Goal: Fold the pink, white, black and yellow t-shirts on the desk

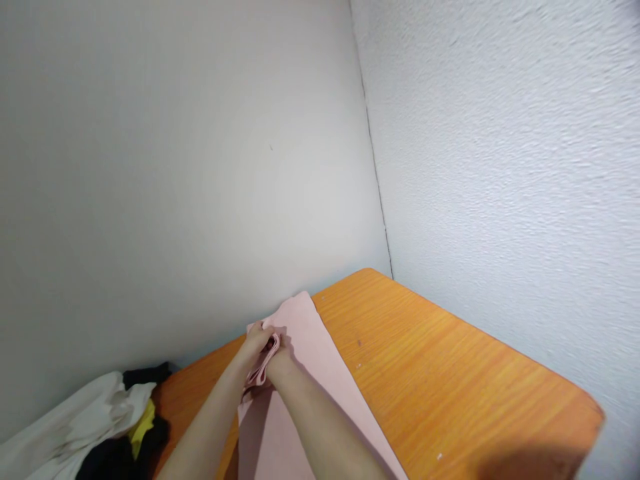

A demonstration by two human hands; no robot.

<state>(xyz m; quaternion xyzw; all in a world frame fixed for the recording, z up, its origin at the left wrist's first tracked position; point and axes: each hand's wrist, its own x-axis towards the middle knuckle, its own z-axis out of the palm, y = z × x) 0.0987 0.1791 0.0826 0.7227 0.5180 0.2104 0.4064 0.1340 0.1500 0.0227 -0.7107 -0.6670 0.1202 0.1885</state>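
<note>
At the far left, a smooth grey wall (165, 167) rises behind a small heap of clothes. This heap has a crumpled white cloth (70, 427), a black cloth (145, 375) and a piece of yellow cloth (143, 427) between the dark parts. It lies at the near left corner of an orange wood-grain surface (450, 373), well apart from the hands.

Next comes the left hand (256, 347), which reaches in from the lower left. The fingers of the left hand (261, 333) curl closed over a gathered, layered part of a pink cloth (295, 427), and they seem to pinch it firmly. The right hand (280, 365) comes from the lower right and presses against the same bunch, just beside the left hand. Its fingers are mostly hidden, so I cannot tell if they are closed on the cloth.

The pink cloth lies flat on the surface, in a long strip that points toward the back corner, and only its gathered part is lifted between the hands. To handle this well, it seems best to hold all layers together in one firm pinch, keep the edges even, and keep the flat part smooth, without pulling it askew.

At the far right, a textured white wall (500, 167) meets the grey wall at the corner.
</note>
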